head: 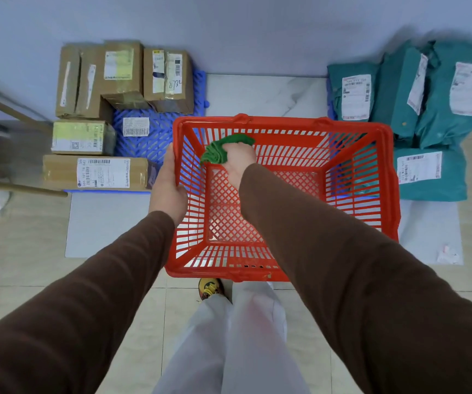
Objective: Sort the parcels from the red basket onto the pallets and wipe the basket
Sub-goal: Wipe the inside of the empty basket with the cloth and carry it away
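Note:
The red basket (388, 177) is held up in front of me, with no parcels inside. My left hand (168, 184) grips its left rim. My right hand (237, 160) is inside the basket, closed on a crumpled green cloth (223, 149) pressed against the far left inner corner. Several brown cardboard boxes (121, 75) sit on the blue pallet (144, 137) at the left. Several teal mailer bags (428, 95) lie stacked at the right, covering most of a second blue pallet (330, 89).
A wooden frame (7, 109) juts in from the far left edge. A grey mat (104, 223) lies on the tiled floor beneath the basket. My legs and one yellow-patterned shoe (210, 288) are below the basket. The wall runs behind both pallets.

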Motion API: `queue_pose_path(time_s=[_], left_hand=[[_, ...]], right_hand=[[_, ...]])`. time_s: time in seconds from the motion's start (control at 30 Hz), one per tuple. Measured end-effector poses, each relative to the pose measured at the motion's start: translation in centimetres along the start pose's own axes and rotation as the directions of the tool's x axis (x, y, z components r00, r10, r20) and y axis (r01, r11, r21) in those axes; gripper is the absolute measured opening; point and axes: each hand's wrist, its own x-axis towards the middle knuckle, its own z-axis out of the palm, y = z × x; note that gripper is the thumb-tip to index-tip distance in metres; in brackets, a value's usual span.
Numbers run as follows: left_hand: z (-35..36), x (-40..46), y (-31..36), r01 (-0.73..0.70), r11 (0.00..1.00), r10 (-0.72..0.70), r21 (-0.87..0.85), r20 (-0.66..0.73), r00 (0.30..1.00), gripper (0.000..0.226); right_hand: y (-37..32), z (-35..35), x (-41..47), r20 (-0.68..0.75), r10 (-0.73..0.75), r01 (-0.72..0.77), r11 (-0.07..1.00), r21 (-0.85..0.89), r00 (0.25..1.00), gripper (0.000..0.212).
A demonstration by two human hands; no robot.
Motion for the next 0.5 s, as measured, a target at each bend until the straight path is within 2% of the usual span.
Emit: queue_pose_path(time_s=[0.07,0.1,0.17,0.2,0.23,0.3,0.33,0.37,0.43,0.5], left_hand=[[0.1,-0.1,0.0,-0.04,0.998,0.04,0.055,0.005,0.999,0.062],[0.1,-0.1,0.0,-0.051,0.996,0.051,0.076,0.007,0.999,0.058],[0.1,0.2,-0.3,-0.066,0.987,0.071,0.149,-0.023,0.997,0.05],[0.1,0.3,-0.4,-0.071,0.991,0.073,0.11,-0.013,0.997,0.053],[0.1,0.3,-0.5,-0.001,0.998,0.001,0.061,0.003,1.0,0.058],[-0.1,0.6,-0.7,0.016,0.995,-0.014,0.1,-0.019,1.0,0.073],[-0.1,0.6,-0.7,-0.003,0.991,0.009,0.136,-0.037,0.999,0.078],[0.0,0.6,-0.6,0.019,0.992,-0.014,0.127,-0.036,0.999,0.078],[-0.1,0.5,-0.3,0.048,0.992,-0.049,0.115,0.008,0.999,0.069],[-0.4,0.6,-0.4,0.024,0.984,-0.027,0.176,0.018,0.999,0.076]], right_hand=[[0.0,-1.1,0.3,0.03,-0.047,0.049,0.995,-0.089,0.998,0.016],[0.0,-2.2,0.3,0.0,-0.068,0.066,0.98,-0.185,0.998,0.02],[0.3,-5.3,0.8,-0.071,-0.056,0.037,0.969,-0.245,0.996,0.022],[0.7,-6.9,1.7,-0.115,-0.048,0.022,0.976,-0.218,0.992,0.023],[0.7,-8.5,2.1,-0.167,-0.025,-0.002,0.988,-0.157,0.986,0.027],[0.9,-10.8,2.6,-0.175,0.072,-0.042,0.985,0.169,0.982,0.037],[1.0,-11.6,2.6,-0.194,0.11,-0.04,0.942,0.333,0.975,0.039],[1.2,-12.3,2.4,-0.222,0.132,-0.026,0.905,0.425,0.966,0.035],[2.0,-13.1,2.1,-0.256,0.065,0.045,0.914,0.402,0.964,0.018],[2.5,-13.5,0.8,-0.21,-0.04,0.107,0.941,0.321,0.977,0.017]])
